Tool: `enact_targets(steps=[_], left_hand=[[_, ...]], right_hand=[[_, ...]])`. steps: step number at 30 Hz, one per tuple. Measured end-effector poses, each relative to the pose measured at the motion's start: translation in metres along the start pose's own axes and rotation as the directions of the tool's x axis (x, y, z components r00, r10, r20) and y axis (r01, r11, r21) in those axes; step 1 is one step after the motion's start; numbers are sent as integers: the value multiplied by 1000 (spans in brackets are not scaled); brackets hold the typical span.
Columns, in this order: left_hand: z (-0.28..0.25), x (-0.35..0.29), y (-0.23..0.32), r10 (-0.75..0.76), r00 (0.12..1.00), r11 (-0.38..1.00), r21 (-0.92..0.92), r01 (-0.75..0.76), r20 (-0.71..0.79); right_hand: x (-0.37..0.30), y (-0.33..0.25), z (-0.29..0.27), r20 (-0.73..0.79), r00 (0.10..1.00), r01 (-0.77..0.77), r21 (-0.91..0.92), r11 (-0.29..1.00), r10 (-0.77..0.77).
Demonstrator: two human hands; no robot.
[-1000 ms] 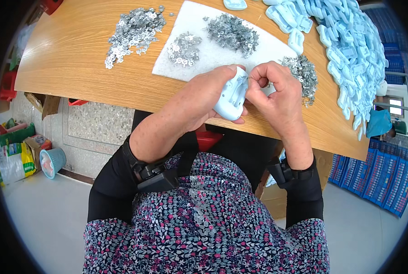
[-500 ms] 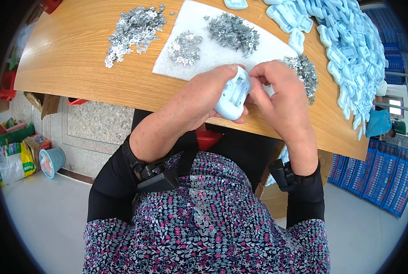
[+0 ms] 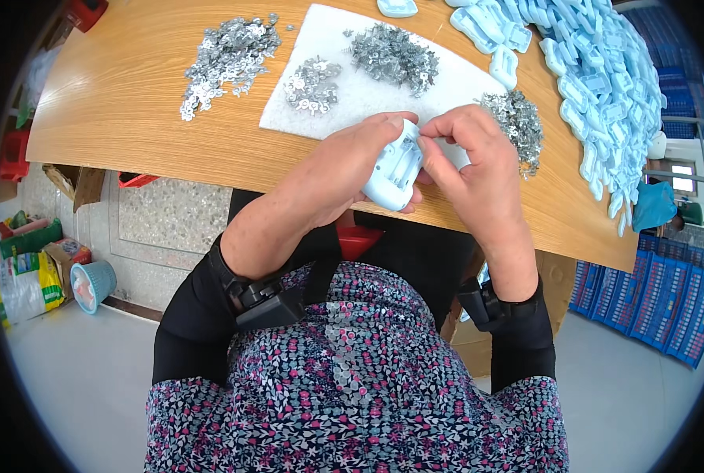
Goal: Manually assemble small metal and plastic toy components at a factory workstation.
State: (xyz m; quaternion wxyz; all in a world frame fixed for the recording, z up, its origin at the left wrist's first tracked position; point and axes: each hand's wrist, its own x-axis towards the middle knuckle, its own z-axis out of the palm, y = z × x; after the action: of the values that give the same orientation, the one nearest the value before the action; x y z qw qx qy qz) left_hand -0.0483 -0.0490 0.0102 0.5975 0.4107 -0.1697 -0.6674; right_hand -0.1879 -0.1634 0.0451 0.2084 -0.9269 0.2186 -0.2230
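My left hand (image 3: 340,162) is wrapped round a light blue plastic housing (image 3: 387,189), its thumb along the upper end. The hollow side with slots, like a battery compartment, faces up. At the housing's right edge my right hand (image 3: 478,158) has thumb and index finger pinched together; whatever is between them is too small or hidden to name. Under my hands lies a white mat (image 3: 466,88) bearing a small pile of flat metal pieces (image 3: 312,85) and a larger pile of metal parts (image 3: 395,57). More metal parts (image 3: 517,126) are heaped right of my right hand.
Ring-shaped metal pieces (image 3: 229,59) are piled on the wooden table (image 3: 131,102) at left. A big heap of light blue housings (image 3: 604,94) covers its right side. Blue racks (image 3: 644,303) stand beyond the right edge, a blue basket (image 3: 93,285) on the floor at left.
Both hands and the housing have shifted slightly left in the picture, and the view itself has moved a little. The right fingers are now closer to the housing's upper end.
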Motion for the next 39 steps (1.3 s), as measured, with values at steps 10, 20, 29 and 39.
enact_targets(steps=[10, 20, 29, 39], left_hand=[[2, 1, -3, 35, 999, 996, 85, -34, -17], [2, 1, -4, 8, 999, 1000, 20, -7, -38], [2, 1, -2, 6, 1000, 999, 40, -5, -25], [7, -3, 3, -3, 997, 998, 59, 8, -73]], right_hand=[[13, -7, -2, 120, 976, 210, -271, 939, -183], [11, -2, -1, 120, 993, 22, -126, 992, -7], [10, -8, -4, 127, 981, -150, -4, 989, 150], [8, -13, -5, 202, 930, -326, 72, 942, 307]])
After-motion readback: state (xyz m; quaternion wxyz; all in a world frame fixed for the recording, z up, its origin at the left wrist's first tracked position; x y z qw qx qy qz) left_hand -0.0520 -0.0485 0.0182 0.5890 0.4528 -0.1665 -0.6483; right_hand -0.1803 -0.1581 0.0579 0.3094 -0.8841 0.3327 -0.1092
